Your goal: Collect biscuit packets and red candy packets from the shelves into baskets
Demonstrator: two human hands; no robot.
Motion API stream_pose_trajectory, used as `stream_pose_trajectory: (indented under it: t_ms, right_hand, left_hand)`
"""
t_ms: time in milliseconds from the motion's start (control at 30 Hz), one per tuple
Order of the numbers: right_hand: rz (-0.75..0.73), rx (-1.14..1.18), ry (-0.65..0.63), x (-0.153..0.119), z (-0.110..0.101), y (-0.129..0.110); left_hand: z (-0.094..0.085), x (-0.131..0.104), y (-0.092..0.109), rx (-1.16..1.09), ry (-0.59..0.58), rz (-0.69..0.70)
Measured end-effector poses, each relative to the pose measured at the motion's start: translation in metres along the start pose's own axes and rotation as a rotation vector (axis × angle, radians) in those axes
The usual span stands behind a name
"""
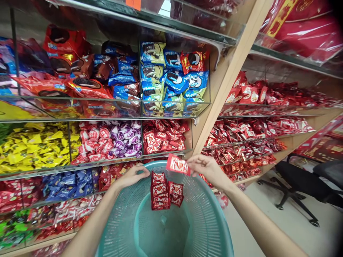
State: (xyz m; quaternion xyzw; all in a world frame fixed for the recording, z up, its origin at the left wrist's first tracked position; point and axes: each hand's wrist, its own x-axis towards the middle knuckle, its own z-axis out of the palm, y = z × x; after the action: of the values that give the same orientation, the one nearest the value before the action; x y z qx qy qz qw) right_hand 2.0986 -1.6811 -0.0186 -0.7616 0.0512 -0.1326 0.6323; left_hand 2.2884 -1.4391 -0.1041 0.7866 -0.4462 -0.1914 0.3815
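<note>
Packets over the basket (214,228)
My right hand (207,168) pinches a red packet (177,165); left hand (132,176) grips the rim — I'd release low, centred.

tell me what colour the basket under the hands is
Teal green, a slotted plastic basket; the head view shows it clearly.

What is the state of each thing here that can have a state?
Left hand: gripping the far rim of the teal basket.
Right hand: pinching one red candy packet above the basket.
Teal basket: holds a few red packets, otherwise mostly unfilled.
Shelf bins: stocked with wrapped sweets.
</note>
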Motion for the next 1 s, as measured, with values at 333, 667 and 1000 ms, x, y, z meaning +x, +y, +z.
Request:
stream_pose_trajectory:
  t_ms: [333, 667, 1000]
  right_hand:
    - [-0.032, -0.834, 0.026, -0.009, 0.015, 0.086]
    - [0.0, -1.063, -0.023, 0.0, 0.022, 0.087]
    - [0.015, -1.353, -0.118, 0.0, 0.029, 0.081]
  left_hand:
    - [0.001, 0.0, 0.0, 0.013, 0.01, -0.01]
    - [0.0, 0.001, 0.001, 0.019, 0.012, -0.019]
    - [0.0, 0.0, 0.002, 0.032, 0.011, -0.023]
